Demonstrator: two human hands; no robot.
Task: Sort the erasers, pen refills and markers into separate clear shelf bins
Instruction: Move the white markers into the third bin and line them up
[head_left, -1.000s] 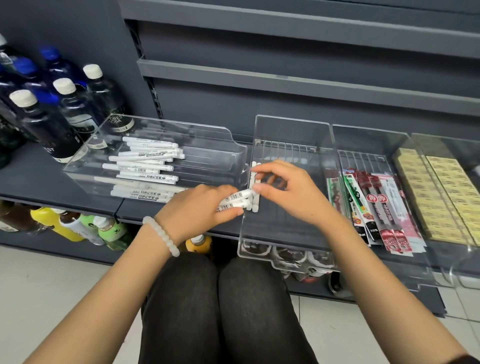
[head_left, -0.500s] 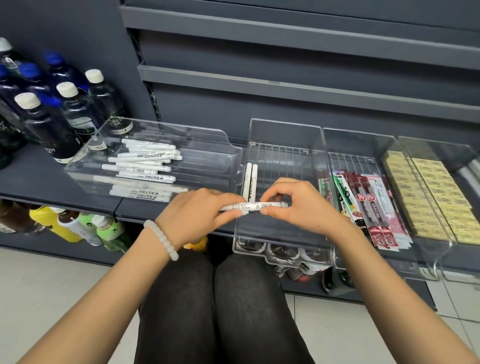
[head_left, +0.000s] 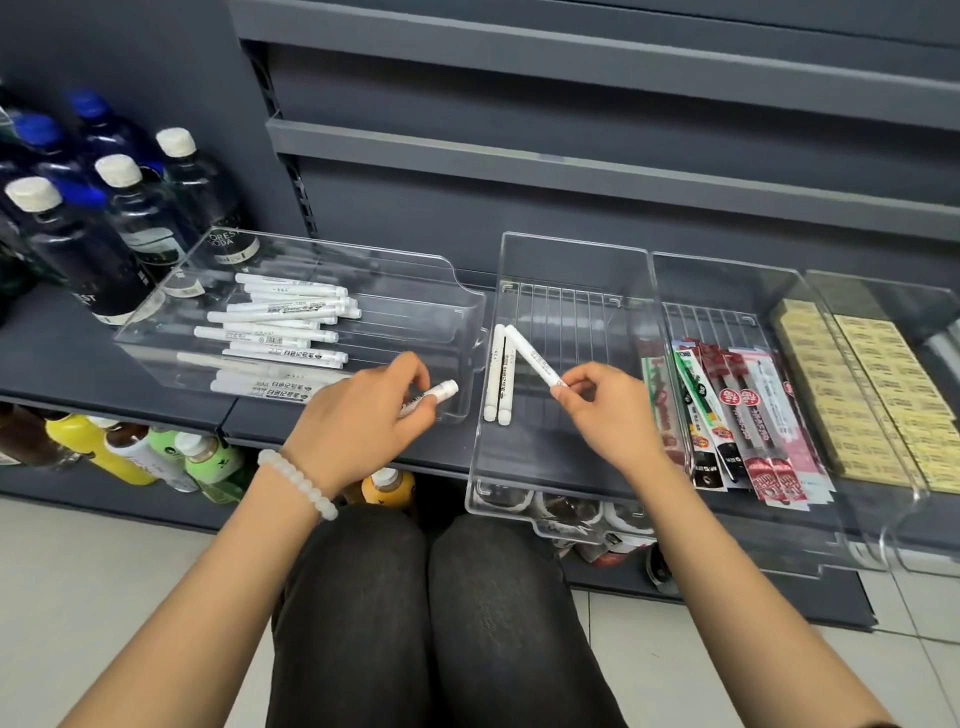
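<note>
My right hand (head_left: 605, 410) pinches the near end of a white marker (head_left: 531, 355), which slants over the middle clear bin (head_left: 574, 249). Two more white markers (head_left: 500, 374) lie side by side on that bin's floor at its left. My left hand (head_left: 358, 423) grips another white marker (head_left: 435, 395), whose tip sticks out to the right, in front of the left clear bin (head_left: 332, 252). That bin holds several white markers (head_left: 283, 325). Packaged pen refills (head_left: 727, 410) fill the third bin, and yellow erasers (head_left: 862, 384) fill the bin at the far right.
Dark water bottles (head_left: 78, 228) stand on the shelf to the left of the bins. Coloured drink bottles (head_left: 156, 457) sit on the lower shelf. Grey shelf rails (head_left: 571, 150) run across the back. My knees (head_left: 426, 597) are below the shelf edge.
Both hands held one marker together at the bin's front. They have since separated: the right hand carries one marker over the middle bin, the left hand keeps another and has drawn back left.
</note>
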